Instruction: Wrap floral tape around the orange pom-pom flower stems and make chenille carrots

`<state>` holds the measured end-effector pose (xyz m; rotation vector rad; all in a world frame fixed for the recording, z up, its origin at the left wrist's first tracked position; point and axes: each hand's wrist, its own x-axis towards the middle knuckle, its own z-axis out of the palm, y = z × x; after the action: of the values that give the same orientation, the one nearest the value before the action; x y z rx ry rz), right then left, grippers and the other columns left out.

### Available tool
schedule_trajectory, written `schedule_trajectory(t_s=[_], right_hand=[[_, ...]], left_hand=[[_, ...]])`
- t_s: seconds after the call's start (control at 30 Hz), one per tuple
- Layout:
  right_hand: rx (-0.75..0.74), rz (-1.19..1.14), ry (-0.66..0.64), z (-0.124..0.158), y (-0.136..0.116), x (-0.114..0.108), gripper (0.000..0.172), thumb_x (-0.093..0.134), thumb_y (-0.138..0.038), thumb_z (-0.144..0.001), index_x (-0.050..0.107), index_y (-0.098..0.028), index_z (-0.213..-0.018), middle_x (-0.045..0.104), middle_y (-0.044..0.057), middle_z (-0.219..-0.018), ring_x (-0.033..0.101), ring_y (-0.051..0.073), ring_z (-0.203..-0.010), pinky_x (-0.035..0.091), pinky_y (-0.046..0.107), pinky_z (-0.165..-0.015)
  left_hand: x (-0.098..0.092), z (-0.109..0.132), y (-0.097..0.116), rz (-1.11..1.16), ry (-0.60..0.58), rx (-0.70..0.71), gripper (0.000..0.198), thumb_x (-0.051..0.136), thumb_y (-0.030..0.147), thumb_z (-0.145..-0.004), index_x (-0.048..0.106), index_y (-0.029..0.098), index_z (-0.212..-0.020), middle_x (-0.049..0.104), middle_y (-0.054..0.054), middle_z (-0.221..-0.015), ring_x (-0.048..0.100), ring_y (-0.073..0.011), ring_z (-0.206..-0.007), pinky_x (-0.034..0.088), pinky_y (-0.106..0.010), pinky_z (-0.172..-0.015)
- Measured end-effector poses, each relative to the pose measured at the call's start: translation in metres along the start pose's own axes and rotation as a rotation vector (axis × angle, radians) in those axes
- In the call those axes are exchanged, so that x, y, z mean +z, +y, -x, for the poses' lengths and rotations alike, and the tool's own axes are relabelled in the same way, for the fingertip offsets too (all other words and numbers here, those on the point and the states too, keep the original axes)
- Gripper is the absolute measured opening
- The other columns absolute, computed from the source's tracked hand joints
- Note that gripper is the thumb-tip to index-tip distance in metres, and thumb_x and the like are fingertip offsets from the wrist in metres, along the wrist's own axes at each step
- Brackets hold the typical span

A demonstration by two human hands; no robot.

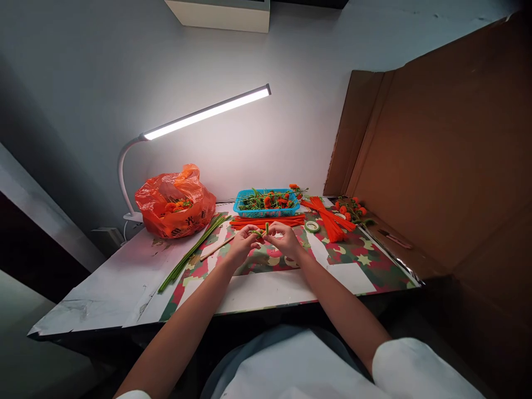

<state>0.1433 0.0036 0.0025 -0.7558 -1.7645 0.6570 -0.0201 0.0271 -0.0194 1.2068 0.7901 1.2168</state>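
My left hand (pixel 245 242) and my right hand (pixel 283 238) meet over the middle of the table, thumbs and fingertips pinched. Between them is a short green fuzzy pipe cleaner (pixel 266 227), bent, with one end sticking up at the right fingertips. A pale thin stick (pixel 216 249) slants up to my left hand; whether it is touched I cannot tell. Just beyond the hands lies a bundle of orange-red pipe cleaners (pixel 274 221). A roll of green tape (pixel 312 226) is right of my right hand. Long green pipe cleaners (pixel 193 252) lie left of my left hand.
At the back stands a blue basket (pixel 266 213) of orange flowers with green stems. An orange plastic bag (pixel 174 205) sits left under a lamp (pixel 208 113). More orange pipe cleaners (pixel 330 219), flowers (pixel 351 209) and a cutter knife (pixel 395 239) lie right, by a cardboard wall (pixel 449 149).
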Motion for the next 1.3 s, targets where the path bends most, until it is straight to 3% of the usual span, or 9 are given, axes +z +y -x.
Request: schedule_trajectory(t_s=[0.33, 0.5, 0.7, 0.97, 1.13, 1.3], right_hand=[[0.064, -0.030, -0.093, -0.002, 0.006, 0.000, 0.038, 0.060, -0.049, -0.080, 0.052, -0.019, -0.058, 0.050, -0.002, -0.063, 0.047, 0.013, -0.062, 0.038, 0.027, -0.061], [0.023, 0.078, 0.016, 0.001, 0.002, 0.002, 0.028, 0.064, -0.041, -0.079, 0.058, -0.019, -0.063, 0.054, -0.001, -0.066, 0.050, 0.014, -0.064, 0.039, 0.027, -0.062], [-0.060, 0.172, 0.182, 0.005, 0.002, 0.012, 0.010, 0.066, -0.029, -0.080, 0.068, -0.021, -0.074, 0.066, 0.004, -0.078, 0.058, 0.019, -0.079, 0.045, 0.033, -0.074], [-0.245, 0.326, 0.146, 0.009, 0.006, 0.015, 0.012, 0.061, -0.023, -0.084, 0.073, -0.025, -0.079, 0.071, 0.004, -0.081, 0.059, 0.020, -0.082, 0.042, 0.036, -0.078], [-0.225, 0.448, 0.133, 0.011, 0.007, 0.017, 0.015, 0.058, -0.020, -0.085, 0.072, -0.026, -0.086, 0.072, 0.003, -0.082, 0.059, 0.020, -0.081, 0.038, 0.036, -0.079], [-0.189, 0.444, 0.190, 0.011, 0.004, 0.020, 0.012, 0.062, -0.018, -0.079, 0.069, -0.024, -0.072, 0.073, 0.002, -0.079, 0.060, 0.020, -0.078, 0.037, 0.037, -0.080]], left_hand=[[0.005, 0.004, 0.002, -0.011, -0.036, -0.013, 0.042, 0.082, 0.042, -0.057, 0.055, 0.017, -0.077, 0.063, 0.001, -0.062, 0.061, -0.0123, -0.053, 0.044, -0.021, -0.046], [0.004, 0.003, 0.002, 0.002, 0.000, 0.002, 0.043, 0.081, 0.044, -0.057, 0.054, 0.018, -0.077, 0.062, 0.003, -0.064, 0.062, -0.0115, -0.055, 0.046, -0.020, -0.048], [0.004, 0.001, 0.001, 0.018, 0.040, 0.005, 0.041, 0.079, 0.042, -0.057, 0.054, 0.017, -0.077, 0.064, 0.001, -0.070, 0.062, -0.0114, -0.058, 0.049, -0.022, -0.052], [0.008, 0.004, 0.002, 0.037, 0.078, 0.022, 0.037, 0.080, 0.037, -0.053, 0.056, 0.017, -0.073, 0.060, 0.002, -0.070, 0.059, -0.0089, -0.056, 0.050, -0.021, -0.051], [0.010, 0.005, 0.002, 0.015, 0.094, 0.050, 0.036, 0.079, 0.037, -0.055, 0.055, 0.018, -0.072, 0.060, 0.002, -0.068, 0.060, -0.0117, -0.058, 0.050, -0.022, -0.051], [0.010, 0.006, 0.001, 0.004, 0.103, 0.078, 0.040, 0.081, 0.041, -0.054, 0.055, 0.018, -0.074, 0.062, 0.002, -0.068, 0.061, -0.0120, -0.059, 0.050, -0.023, -0.052]])
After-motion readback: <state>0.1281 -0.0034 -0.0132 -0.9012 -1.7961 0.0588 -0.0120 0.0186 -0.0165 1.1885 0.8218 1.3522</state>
